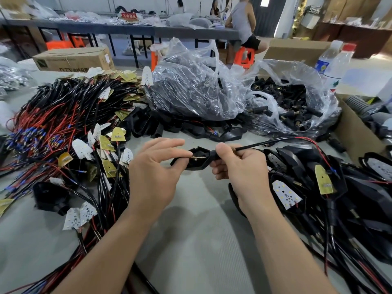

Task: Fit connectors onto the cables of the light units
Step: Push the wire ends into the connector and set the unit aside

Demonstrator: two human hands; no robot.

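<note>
Water bottles (339,68) far right; cardboard box (72,59) far left.

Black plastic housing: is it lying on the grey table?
No, left hand and right hand hold the black plastic housing above the grey table.

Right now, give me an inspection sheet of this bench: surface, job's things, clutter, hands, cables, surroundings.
Surface: grey table, bare in the middle between the heaps.
Job's things: black housing held above the table; open bag of connectors at back right; pile of housings with boards at right.
Clutter: bag of black parts, two bottles, cardboard box.
Hands: left hand holds the housing's wide end; right hand grips its neck.
Cables: black cable runs out past the right hand; heap of red and black wires at left.
Surroundings: people seated at a far table; orange stools.
</note>
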